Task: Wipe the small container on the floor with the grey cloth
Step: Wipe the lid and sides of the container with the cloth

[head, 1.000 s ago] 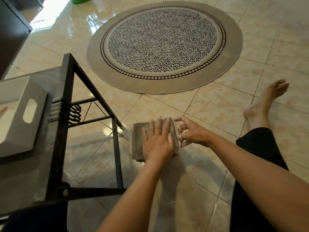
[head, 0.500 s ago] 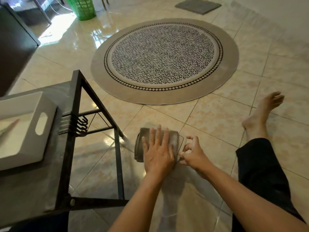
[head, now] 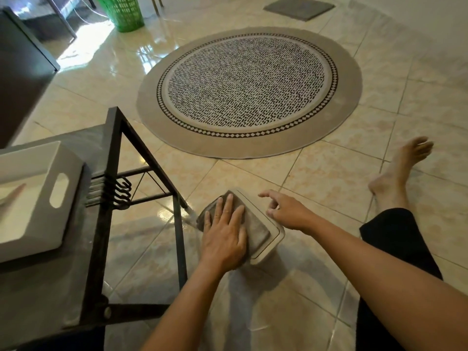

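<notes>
No brand, label or writing can be read on anything in view.

At the far left, around nine o'clock, a white tray [head: 38, 198] with a cut-out handle sits on a dark metal table [head: 111, 198]. At about eleven o'clock, well away from the person, stands a green basket [head: 121, 11]. The round patterned rug [head: 249, 91] fills the twelve o'clock area, with a small grey mat [head: 298, 7] beyond it near one o'clock.

Just below the middle of the view, the left hand [head: 225, 234] lies flat, palm down and fingers spread, pressing the grey cloth [head: 253, 224] onto the top of the small container [head: 268, 231]. The container stands on the tiled floor [head: 329, 178] just beside the table's leg, and its pale rim shows along the right edge of the cloth. The right hand [head: 288, 211] is at the container's far right corner, fingers loosely curled and half open; its fingertips seem to touch the rim, but whether it truly grips cannot be told. At three o'clock a bare foot [head: 400, 171] and a leg in dark cloth stretch over the tiles.

Compared with half a second ago, the container now sits turned at an angle — more of its rim is uncovered on the right side. The left hand has stayed flat on the cloth, while the right hand has shifted up toward the far corner and opened a little. The view has also tipped upward, bringing more of the basket and mat into sight.
</notes>
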